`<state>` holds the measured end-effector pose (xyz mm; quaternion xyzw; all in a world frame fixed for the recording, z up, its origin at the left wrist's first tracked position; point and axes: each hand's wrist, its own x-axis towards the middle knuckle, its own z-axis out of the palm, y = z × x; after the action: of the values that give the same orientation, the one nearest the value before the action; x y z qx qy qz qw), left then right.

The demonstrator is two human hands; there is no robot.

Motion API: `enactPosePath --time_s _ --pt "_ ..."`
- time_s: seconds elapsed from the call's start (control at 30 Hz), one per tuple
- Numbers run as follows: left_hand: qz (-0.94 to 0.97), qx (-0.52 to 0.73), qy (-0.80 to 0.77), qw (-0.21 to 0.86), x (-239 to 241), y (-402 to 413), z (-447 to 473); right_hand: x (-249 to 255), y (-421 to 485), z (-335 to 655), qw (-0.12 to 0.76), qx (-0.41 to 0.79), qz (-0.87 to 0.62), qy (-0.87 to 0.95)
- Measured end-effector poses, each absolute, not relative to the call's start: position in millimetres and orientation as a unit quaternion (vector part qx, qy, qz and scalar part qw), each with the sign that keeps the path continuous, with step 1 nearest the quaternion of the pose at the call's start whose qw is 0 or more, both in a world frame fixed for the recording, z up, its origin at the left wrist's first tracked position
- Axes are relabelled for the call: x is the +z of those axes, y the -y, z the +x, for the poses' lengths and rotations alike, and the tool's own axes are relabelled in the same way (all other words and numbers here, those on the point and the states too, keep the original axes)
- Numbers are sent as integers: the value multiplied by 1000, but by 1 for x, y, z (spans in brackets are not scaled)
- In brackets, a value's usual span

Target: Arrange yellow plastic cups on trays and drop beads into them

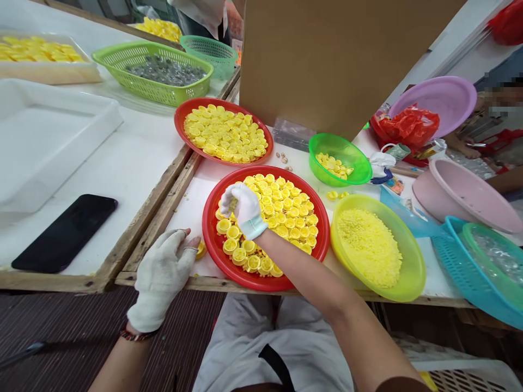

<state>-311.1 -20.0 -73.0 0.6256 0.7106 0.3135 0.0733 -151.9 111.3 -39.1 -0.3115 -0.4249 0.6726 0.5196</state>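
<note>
Right hand (pixel 244 209): curling over caps (pixel 286 212) in tray (pixel 212 239); grip unclear.
Left hand (pixel 163 272): pinching stray cap (pixel 200 249) left of tray.
Care: lifting singly, sparing neighbours.

**White worktable (pixel 192 193) edged with wooden strips.**
Directly on it: near red plate (pixel 212 251) and far red plate (pixel 180 122) of yellow caps (pixel 288 212), green bowl (pixel 356 158), yellow bowl (pixel 409 275) of pellets (pixel 368 245), teal basket (pixel 453 264).

The near plate (pixel 209 234) of caps (pixel 286 212) sits at the front edge of the worktop (pixel 200 182), the right hand (pixel 244 209) on its caps, the left hand (pixel 163 272) just left of it. A far plate (pixel 178 124) lies behind, a bowl (pixel 412 261) of pellets to the right, a phone (pixel 65 231) far left
</note>
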Motion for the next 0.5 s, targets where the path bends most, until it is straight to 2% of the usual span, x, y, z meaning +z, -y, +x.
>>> enactPosePath --time_s 0.33,0.43,0.5 --pt "617 317 -718 65 -75 21 -311 -52 -97 -160 525 677 -287 430" --pt "619 314 -716 70 -73 21 -311 -41 -86 -142 475 675 -276 493" --pt "621 315 -714 71 -73 21 -311 -22 -80 -114 429 627 -288 583"
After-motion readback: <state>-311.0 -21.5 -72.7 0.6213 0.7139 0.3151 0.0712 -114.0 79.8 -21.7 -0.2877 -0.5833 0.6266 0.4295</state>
